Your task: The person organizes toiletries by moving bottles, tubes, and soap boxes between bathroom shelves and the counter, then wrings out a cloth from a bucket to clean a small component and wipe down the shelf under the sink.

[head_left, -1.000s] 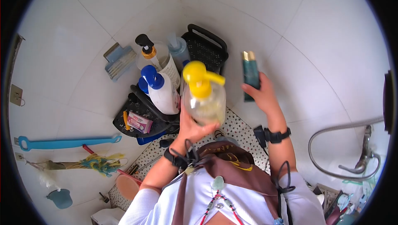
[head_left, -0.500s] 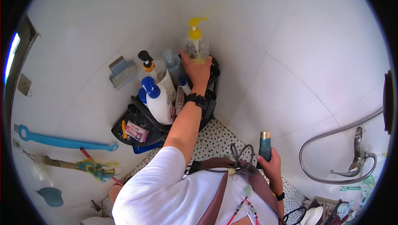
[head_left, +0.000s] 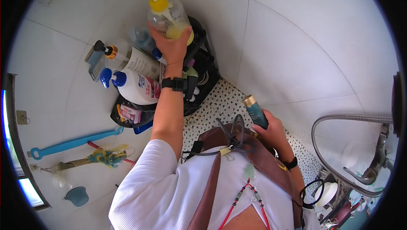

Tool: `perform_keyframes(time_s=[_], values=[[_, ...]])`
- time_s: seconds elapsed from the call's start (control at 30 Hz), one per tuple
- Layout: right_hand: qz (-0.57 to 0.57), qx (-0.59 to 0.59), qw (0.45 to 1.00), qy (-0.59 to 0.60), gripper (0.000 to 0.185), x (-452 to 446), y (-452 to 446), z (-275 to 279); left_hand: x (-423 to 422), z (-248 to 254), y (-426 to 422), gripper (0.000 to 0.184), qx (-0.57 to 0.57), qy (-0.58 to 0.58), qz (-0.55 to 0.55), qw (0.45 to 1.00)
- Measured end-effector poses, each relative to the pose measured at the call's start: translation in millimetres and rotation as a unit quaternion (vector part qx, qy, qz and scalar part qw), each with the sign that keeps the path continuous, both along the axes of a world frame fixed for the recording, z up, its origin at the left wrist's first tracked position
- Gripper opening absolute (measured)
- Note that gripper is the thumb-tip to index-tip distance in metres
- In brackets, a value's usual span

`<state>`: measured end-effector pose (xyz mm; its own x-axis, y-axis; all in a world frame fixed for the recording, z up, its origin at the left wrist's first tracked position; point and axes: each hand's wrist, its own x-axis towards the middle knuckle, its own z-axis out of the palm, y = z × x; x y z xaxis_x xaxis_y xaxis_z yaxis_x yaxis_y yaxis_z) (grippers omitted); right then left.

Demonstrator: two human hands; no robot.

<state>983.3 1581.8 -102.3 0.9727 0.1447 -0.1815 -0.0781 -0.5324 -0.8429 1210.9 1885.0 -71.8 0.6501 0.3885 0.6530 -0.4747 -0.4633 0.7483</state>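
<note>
Clear plastic pump bottle with a yellow head (head_left: 166, 17) is clamped in the left hand's (head_left: 171, 47) grip at eleven o'clock, by the black plastic rack (head_left: 200, 30), not yet released; whether it is supported cannot be told. At three o'clock, a dark-green, gold-capped tube (head_left: 257, 114) is clasped by the right hand (head_left: 272, 129). Pale yellow liquid (head_left: 177, 30) is seen low inside the bottle.

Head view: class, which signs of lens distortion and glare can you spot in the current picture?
In the head view, joints across the tiled wall bow and black, curved corners frame the picture; in the same view, the window at the left edge glares pale.
</note>
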Motion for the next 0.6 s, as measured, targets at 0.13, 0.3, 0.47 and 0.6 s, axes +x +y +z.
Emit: perform_keyframes(time_s=[0.13,0.3,0.47,0.6], values=[[0.047,0.033,0.998,0.024,0.047,9,7,-7,-34,4,-7,0.102,-0.061,0.009,-0.078,0.995],[0.004,0.058,0.997,0.058,0.048,-3,16,-28,-104,-8,-22,0.093,-0.084,0.116,-0.215,0.966],[-0.065,0.104,0.99,0.071,0.047,-26,27,-48,-169,-60,-30,0.112,-0.111,0.266,-0.359,0.888],[-0.201,0.214,0.948,0.123,0.035,-51,30,-69,-217,-104,-33,0.115,-0.058,0.295,-0.391,0.87]])
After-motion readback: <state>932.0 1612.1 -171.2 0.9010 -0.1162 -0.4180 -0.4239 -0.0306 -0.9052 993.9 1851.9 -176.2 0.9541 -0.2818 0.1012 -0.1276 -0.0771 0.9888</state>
